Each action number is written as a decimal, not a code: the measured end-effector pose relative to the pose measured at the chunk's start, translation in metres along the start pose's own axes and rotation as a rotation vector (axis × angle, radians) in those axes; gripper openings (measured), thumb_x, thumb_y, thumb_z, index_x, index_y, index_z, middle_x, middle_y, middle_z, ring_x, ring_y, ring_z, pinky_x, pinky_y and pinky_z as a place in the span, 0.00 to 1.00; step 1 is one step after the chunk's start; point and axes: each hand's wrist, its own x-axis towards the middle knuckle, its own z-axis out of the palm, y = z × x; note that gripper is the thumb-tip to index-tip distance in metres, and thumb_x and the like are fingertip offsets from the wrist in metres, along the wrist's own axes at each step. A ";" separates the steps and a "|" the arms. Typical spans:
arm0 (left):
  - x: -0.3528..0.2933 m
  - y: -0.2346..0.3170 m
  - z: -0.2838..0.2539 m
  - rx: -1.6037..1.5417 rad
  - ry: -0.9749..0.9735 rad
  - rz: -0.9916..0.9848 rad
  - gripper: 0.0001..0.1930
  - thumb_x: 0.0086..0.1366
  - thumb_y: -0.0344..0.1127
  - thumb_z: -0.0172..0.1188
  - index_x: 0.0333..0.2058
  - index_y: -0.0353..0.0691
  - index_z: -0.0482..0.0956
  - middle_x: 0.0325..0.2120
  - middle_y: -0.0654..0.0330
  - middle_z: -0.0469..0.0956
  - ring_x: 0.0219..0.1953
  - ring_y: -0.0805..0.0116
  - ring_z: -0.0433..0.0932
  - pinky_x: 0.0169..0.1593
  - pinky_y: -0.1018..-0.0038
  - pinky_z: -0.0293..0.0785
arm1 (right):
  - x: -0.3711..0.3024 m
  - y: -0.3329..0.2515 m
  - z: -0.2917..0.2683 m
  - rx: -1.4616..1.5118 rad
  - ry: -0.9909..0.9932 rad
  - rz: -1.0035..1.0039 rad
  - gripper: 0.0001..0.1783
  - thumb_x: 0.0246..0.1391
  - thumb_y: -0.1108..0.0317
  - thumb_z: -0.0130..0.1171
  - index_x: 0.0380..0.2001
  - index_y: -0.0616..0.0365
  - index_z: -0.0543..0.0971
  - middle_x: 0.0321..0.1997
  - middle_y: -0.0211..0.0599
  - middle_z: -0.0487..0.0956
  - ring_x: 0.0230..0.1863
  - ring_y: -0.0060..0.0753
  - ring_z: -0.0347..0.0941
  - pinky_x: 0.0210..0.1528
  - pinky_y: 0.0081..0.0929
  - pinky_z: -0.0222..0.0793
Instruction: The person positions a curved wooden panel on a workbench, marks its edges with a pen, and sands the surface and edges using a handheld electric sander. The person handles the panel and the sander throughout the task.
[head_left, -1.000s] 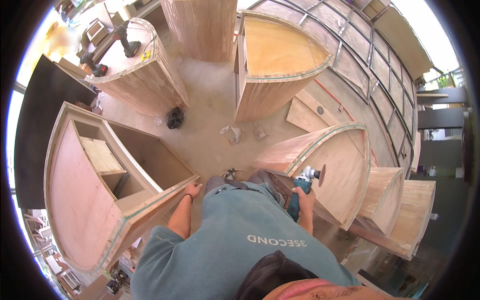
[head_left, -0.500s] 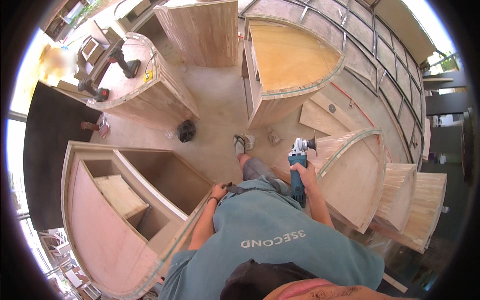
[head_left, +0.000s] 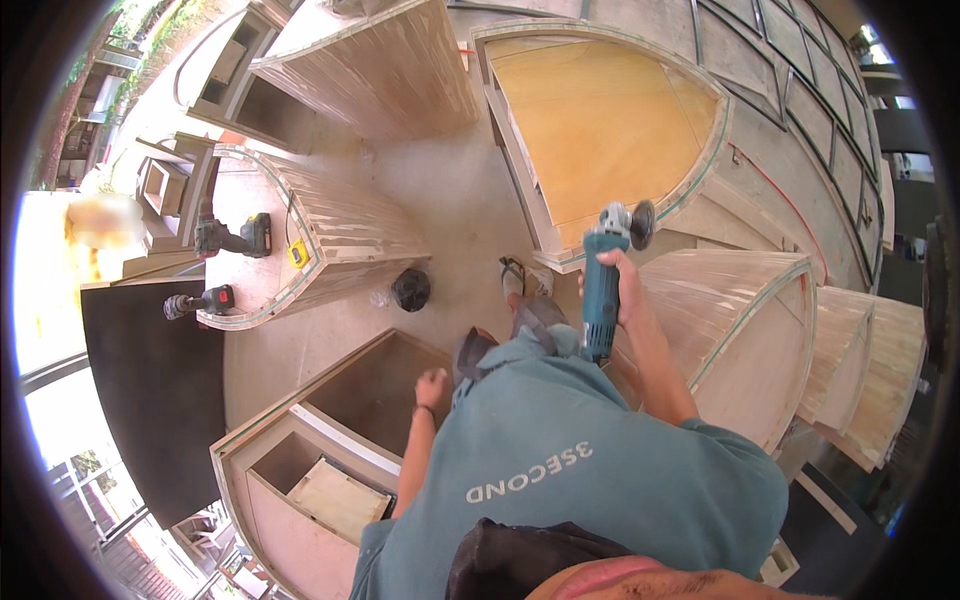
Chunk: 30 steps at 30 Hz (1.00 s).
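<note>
Where the right hand (head_left: pixel 628 290) grips: closed round the angle grinder (head_left: pixel 601 290), near the yellow-topped cabinet (head_left: pixel 600 120).
Disc (head_left: pixel 643 225): a careless turn could gouge that cabinet's edge.
Left hand (head_left: pixel 432 387): curled; contents cannot be told.

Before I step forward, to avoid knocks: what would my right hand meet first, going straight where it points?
Likely the yellow-topped cabinet, with the grinder in your right hand leading; depth is unclear in this view.
</note>
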 end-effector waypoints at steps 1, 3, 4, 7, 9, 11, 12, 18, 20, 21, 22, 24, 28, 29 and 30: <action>0.017 0.023 -0.016 -0.216 0.062 0.041 0.23 0.70 0.51 0.62 0.49 0.36 0.84 0.41 0.48 0.87 0.43 0.61 0.87 0.45 0.65 0.82 | 0.005 -0.012 0.009 0.011 -0.033 -0.018 0.22 0.51 0.53 0.61 0.36 0.64 0.78 0.28 0.42 0.80 0.28 0.38 0.80 0.33 0.36 0.80; 0.051 0.073 -0.042 -0.413 0.152 -0.021 0.18 0.71 0.44 0.62 0.48 0.35 0.84 0.36 0.54 0.87 0.36 0.69 0.85 0.39 0.70 0.81 | 0.010 -0.027 0.030 0.077 -0.014 -0.092 0.22 0.51 0.52 0.60 0.37 0.64 0.78 0.29 0.43 0.80 0.28 0.40 0.80 0.34 0.37 0.81; 0.065 0.098 -0.054 -0.444 0.153 0.002 0.18 0.71 0.45 0.62 0.48 0.35 0.84 0.36 0.54 0.87 0.36 0.69 0.85 0.39 0.70 0.81 | 0.012 -0.033 0.036 0.086 -0.029 -0.110 0.23 0.52 0.52 0.59 0.37 0.64 0.77 0.29 0.44 0.80 0.28 0.41 0.80 0.34 0.37 0.81; 0.096 0.149 -0.072 -0.427 0.125 0.102 0.19 0.71 0.46 0.63 0.48 0.36 0.85 0.36 0.54 0.87 0.38 0.68 0.86 0.42 0.69 0.81 | 0.021 -0.041 0.040 0.185 -0.035 -0.154 0.23 0.52 0.52 0.58 0.38 0.63 0.77 0.30 0.45 0.80 0.28 0.43 0.79 0.35 0.38 0.81; 0.117 0.164 -0.078 -0.276 0.102 0.217 0.19 0.70 0.47 0.63 0.48 0.36 0.85 0.37 0.53 0.87 0.40 0.65 0.86 0.46 0.68 0.81 | 0.027 -0.045 0.044 0.276 -0.023 -0.195 0.23 0.52 0.52 0.58 0.39 0.62 0.76 0.31 0.45 0.80 0.28 0.43 0.79 0.35 0.40 0.81; 0.127 0.180 -0.079 -0.127 0.118 0.278 0.20 0.69 0.47 0.64 0.49 0.38 0.85 0.41 0.51 0.87 0.45 0.60 0.86 0.52 0.65 0.79 | 0.029 -0.046 0.046 0.366 0.018 -0.261 0.23 0.52 0.52 0.58 0.40 0.62 0.75 0.30 0.46 0.79 0.28 0.44 0.79 0.35 0.41 0.81; 0.127 0.190 -0.077 -0.076 0.100 0.298 0.20 0.68 0.47 0.64 0.49 0.38 0.85 0.42 0.50 0.87 0.46 0.58 0.86 0.53 0.65 0.79 | 0.028 -0.045 0.045 0.371 0.032 -0.289 0.23 0.52 0.52 0.58 0.41 0.62 0.75 0.31 0.46 0.79 0.28 0.44 0.79 0.35 0.42 0.81; 0.157 0.219 -0.091 0.095 0.066 0.520 0.18 0.66 0.46 0.65 0.46 0.38 0.87 0.41 0.46 0.84 0.48 0.50 0.82 0.54 0.60 0.77 | 0.031 -0.036 0.043 0.435 0.123 -0.381 0.24 0.56 0.52 0.57 0.45 0.62 0.73 0.32 0.48 0.80 0.29 0.47 0.80 0.35 0.42 0.81; 0.176 0.236 -0.102 0.135 0.023 0.541 0.18 0.66 0.46 0.65 0.45 0.38 0.87 0.41 0.46 0.84 0.48 0.50 0.82 0.54 0.60 0.77 | 0.034 -0.035 0.050 0.460 0.155 -0.395 0.23 0.57 0.52 0.57 0.44 0.62 0.73 0.31 0.48 0.80 0.28 0.46 0.79 0.35 0.42 0.80; 0.188 0.244 -0.108 0.152 0.005 0.550 0.18 0.66 0.46 0.65 0.45 0.38 0.87 0.41 0.46 0.84 0.47 0.49 0.82 0.54 0.60 0.77 | 0.035 -0.035 0.057 0.502 0.181 -0.393 0.23 0.57 0.52 0.57 0.44 0.62 0.73 0.31 0.49 0.80 0.28 0.47 0.79 0.34 0.42 0.81; 0.201 0.254 -0.112 0.158 -0.007 0.535 0.18 0.66 0.46 0.65 0.46 0.38 0.87 0.41 0.45 0.85 0.47 0.49 0.83 0.54 0.60 0.78 | 0.036 -0.035 0.064 0.544 0.207 -0.390 0.23 0.57 0.52 0.56 0.44 0.62 0.73 0.31 0.49 0.80 0.29 0.47 0.79 0.34 0.42 0.81; 0.234 0.268 -0.122 0.170 -0.072 0.513 0.20 0.65 0.47 0.65 0.47 0.38 0.87 0.42 0.45 0.86 0.47 0.49 0.84 0.53 0.60 0.78 | 0.044 -0.036 0.078 0.556 0.233 -0.415 0.23 0.58 0.51 0.56 0.44 0.62 0.74 0.32 0.49 0.80 0.30 0.47 0.80 0.35 0.43 0.81; 0.300 0.317 -0.158 0.255 -0.115 0.499 0.22 0.65 0.50 0.65 0.49 0.38 0.86 0.42 0.44 0.86 0.47 0.48 0.86 0.52 0.59 0.80 | 0.065 -0.041 0.113 0.564 0.312 -0.511 0.24 0.58 0.51 0.56 0.45 0.63 0.73 0.32 0.49 0.80 0.30 0.48 0.80 0.35 0.43 0.81; 0.317 0.330 -0.170 0.260 -0.112 0.491 0.22 0.66 0.51 0.64 0.49 0.38 0.86 0.42 0.44 0.86 0.48 0.48 0.86 0.53 0.60 0.80 | 0.070 -0.045 0.128 0.599 0.340 -0.527 0.24 0.59 0.51 0.56 0.45 0.62 0.73 0.31 0.50 0.80 0.29 0.48 0.80 0.34 0.43 0.81; 0.332 0.342 -0.181 0.223 -0.134 0.500 0.23 0.66 0.51 0.64 0.49 0.39 0.86 0.43 0.44 0.86 0.49 0.48 0.85 0.54 0.60 0.79 | 0.073 -0.050 0.141 0.610 0.359 -0.530 0.24 0.59 0.51 0.57 0.45 0.63 0.73 0.31 0.50 0.80 0.29 0.48 0.80 0.34 0.43 0.81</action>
